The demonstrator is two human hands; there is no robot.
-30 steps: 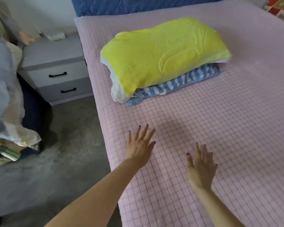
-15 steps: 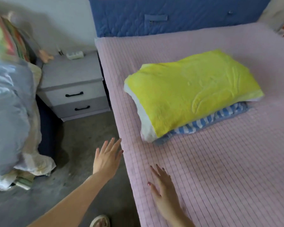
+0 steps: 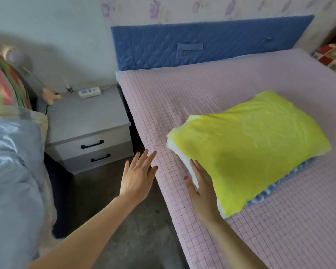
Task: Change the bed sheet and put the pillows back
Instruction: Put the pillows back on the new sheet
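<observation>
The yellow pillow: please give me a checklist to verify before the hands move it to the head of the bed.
1. Pink sheet lies flat near the headboard: ok.
2. Right hand touches the yellow pillow, fingers straight: ok.
3. Left hand on the pillow: not ok, it is over the bed edge.
4. Striped pillow underneath also gripped: not ok.
5. Sheet tucked on the far side: cannot tell.

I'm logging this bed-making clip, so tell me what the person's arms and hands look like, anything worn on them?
Both forearms are bare: no sleeves, watch or bracelets show. The left hand and right hand have nails painted red or dark pink. No rings can be made out, and no gloves are worn.
</observation>
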